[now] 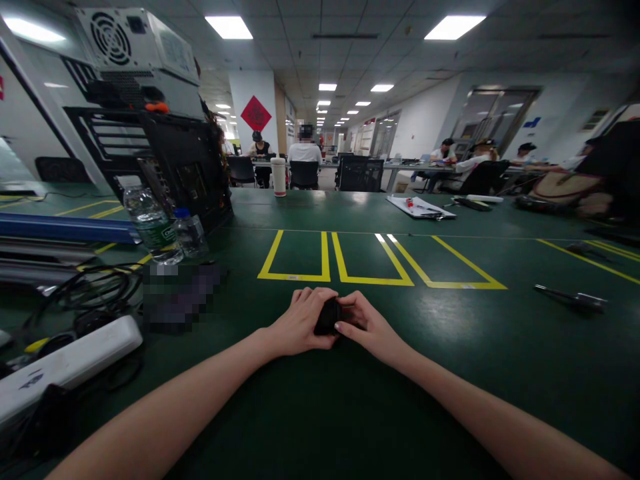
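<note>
A small black block-like object is between my two hands, low over the green table; its exact kind cannot be made out. My left hand wraps over it from the left, with fingers across its far side and the thumb near its front edge. From the right, my right hand grips its side between thumb and fingers. Part of the object is hidden behind my fingers. Just beyond my hands, yellow tape outlines mark the tabletop.
At left are a white power strip, tangled black cables, two plastic bottles and a computer case. A metal tool lies at right. Farther back are a white cup and clipboard. Several people sit beyond.
</note>
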The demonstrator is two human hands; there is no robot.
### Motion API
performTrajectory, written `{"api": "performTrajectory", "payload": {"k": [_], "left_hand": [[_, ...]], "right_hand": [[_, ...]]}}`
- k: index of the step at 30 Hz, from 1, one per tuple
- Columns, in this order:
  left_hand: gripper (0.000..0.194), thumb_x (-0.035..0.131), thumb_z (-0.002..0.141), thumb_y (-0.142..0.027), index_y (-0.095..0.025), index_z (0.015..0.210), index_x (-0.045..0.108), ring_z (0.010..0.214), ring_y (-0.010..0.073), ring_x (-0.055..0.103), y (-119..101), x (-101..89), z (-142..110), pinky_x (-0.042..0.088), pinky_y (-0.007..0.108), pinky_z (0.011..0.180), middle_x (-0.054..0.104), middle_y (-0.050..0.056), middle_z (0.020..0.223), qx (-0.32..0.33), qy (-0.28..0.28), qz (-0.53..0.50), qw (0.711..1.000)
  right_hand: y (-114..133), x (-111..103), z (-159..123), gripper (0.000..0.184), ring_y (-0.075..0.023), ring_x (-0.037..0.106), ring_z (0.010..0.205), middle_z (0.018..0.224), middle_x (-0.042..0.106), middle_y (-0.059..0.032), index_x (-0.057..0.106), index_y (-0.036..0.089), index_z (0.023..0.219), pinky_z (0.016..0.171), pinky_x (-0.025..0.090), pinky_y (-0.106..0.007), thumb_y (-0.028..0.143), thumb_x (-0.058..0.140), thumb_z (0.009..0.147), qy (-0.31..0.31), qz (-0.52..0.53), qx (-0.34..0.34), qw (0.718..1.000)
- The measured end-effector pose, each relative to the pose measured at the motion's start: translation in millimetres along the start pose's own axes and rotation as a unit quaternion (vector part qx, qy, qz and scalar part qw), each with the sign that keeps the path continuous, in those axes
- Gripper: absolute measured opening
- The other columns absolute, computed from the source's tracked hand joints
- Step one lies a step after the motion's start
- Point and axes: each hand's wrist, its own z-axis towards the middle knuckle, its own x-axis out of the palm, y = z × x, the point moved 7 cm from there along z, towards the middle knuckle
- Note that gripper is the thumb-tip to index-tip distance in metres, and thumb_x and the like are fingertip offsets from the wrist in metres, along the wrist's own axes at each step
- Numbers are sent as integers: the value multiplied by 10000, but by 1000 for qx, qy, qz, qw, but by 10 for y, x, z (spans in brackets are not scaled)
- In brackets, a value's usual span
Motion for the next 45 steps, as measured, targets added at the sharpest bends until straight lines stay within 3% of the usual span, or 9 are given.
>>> {"api": "performTrajectory", "payload": {"k": [6, 12, 18, 23, 31, 38, 45], "left_hand": [[609, 600, 697, -334, -235, 1194, 261, 947, 224, 428, 14, 3, 0, 307, 365, 853, 419, 60, 1143, 0, -1, -10, 1000], [607, 602, 693, -330, -246, 1191, 265, 944, 228, 434, 14, 4, 3, 313, 363, 842, 430, 54, 1132, -4, -3, -11, 1000], [608, 598, 691, -326, -232, 1192, 266, 938, 232, 433, 17, 13, 2, 311, 370, 838, 430, 65, 1130, -1, -2, -3, 1000], [618, 606, 686, -331, -240, 1192, 263, 937, 231, 435, 21, 7, 2, 311, 367, 833, 430, 59, 1132, -5, -6, -1, 1000], [601, 594, 702, -337, -250, 1197, 263, 949, 232, 439, -16, -24, 5, 313, 367, 842, 431, 56, 1137, -4, 7, -10, 1000], [599, 586, 702, -330, -228, 1195, 263, 945, 233, 431, 2, 0, 1, 310, 377, 850, 421, 71, 1142, -1, 6, -9, 1000], [602, 594, 699, -343, -233, 1192, 267, 945, 230, 430, 12, -8, 1, 314, 372, 842, 424, 64, 1138, -3, -1, -12, 1000]], "right_hand": [[-4, -10, -4, 158, -180, 536, 969, 989, 525, -14, 460, 226, 945, 823, 465, -366, 285, 501, 804, -5, 14, 20, 1000], [-9, -20, 7, 241, -180, 527, 972, 1039, 518, -33, 450, 222, 1021, 850, 449, -377, 273, 512, 794, -12, -2, 37, 999], [25, -2, -7, 225, -183, 527, 970, 988, 519, -16, 458, 226, 960, 823, 460, -365, 257, 559, 762, -5, -10, 0, 1000], [-28, -13, 0, 164, -175, 540, 944, 971, 526, -13, 461, 229, 957, 807, 464, -362, 290, 490, 808, -16, 0, 13, 1000], [-42, -25, 12, 237, -181, 523, 979, 1040, 522, -27, 451, 233, 1026, 857, 438, -387, 266, 505, 797, -15, -13, 32, 999], [27, -14, -3, 199, -173, 534, 926, 972, 507, -13, 483, 224, 949, 796, 477, -353, 254, 553, 765, -13, -25, -12, 1000], [-7, -6, -2, 185, -174, 535, 969, 1007, 523, -12, 455, 235, 978, 821, 470, -356, 249, 506, 801, -8, 4, 20, 1000]]}}
